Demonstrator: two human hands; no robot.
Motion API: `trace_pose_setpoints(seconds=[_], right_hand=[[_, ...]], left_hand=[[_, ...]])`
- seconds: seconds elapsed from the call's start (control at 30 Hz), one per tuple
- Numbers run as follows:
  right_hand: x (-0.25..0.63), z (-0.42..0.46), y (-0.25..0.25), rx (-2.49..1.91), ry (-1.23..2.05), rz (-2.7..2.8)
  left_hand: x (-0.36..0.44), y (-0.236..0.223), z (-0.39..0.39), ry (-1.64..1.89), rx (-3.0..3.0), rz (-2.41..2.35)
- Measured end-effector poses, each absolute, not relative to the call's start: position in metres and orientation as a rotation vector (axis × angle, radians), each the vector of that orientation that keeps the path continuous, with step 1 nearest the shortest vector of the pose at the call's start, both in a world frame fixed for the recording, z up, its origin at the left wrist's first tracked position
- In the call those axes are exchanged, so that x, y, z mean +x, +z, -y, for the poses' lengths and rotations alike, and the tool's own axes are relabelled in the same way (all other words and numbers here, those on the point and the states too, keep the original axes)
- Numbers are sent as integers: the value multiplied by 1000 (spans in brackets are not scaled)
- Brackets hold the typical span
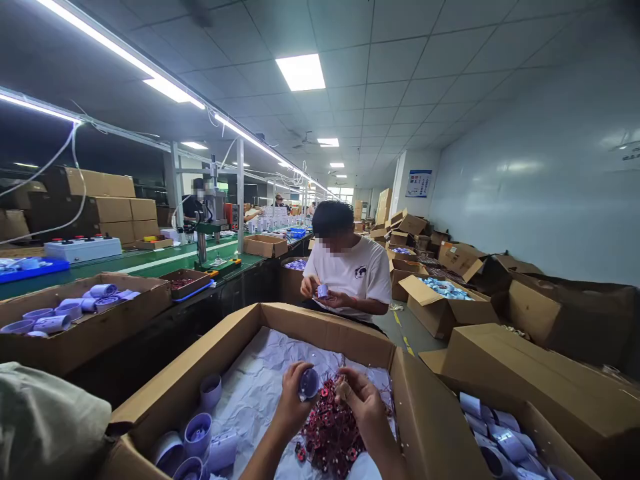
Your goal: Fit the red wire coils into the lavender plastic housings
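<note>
My left hand (293, 399) is wrapped around a lavender plastic cup (309, 384), its round opening turned toward me. To its right, my right hand (361, 397) has thumb and fingers pinched together; what is between them is too small to make out. Below both hands lies a heap of small red and black parts with thin wires (333, 430), on crumpled white paper (260, 393) inside a large cardboard box (330, 325). More lavender cups (199, 433) stand and lie in the box's left corner.
A co-worker (350, 267) sits across the box, holding a similar cup. Cardboard boxes with lavender cups stand at left (85, 340) and right (505, 433). A green conveyor line (160, 260) with a press machine (205, 227) runs along the left.
</note>
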State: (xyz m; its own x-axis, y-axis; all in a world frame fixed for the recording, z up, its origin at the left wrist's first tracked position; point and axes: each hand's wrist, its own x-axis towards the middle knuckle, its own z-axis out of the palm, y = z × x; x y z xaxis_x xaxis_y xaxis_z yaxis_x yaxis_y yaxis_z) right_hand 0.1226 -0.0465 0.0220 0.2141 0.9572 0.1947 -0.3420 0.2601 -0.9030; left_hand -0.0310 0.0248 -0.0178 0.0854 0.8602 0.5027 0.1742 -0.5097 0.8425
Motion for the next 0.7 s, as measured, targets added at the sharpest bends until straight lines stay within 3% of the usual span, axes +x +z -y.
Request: trace_pose_setpoints(seconds=[0.43,0.7], right_hand=[[119,51,21,-1096,927,1358],[109,55,24,-1089,950,1370]], left_hand=[[-36,-16,-27,1636,1729,-1144],[-35,-21,-25,1564,1857,-1075]])
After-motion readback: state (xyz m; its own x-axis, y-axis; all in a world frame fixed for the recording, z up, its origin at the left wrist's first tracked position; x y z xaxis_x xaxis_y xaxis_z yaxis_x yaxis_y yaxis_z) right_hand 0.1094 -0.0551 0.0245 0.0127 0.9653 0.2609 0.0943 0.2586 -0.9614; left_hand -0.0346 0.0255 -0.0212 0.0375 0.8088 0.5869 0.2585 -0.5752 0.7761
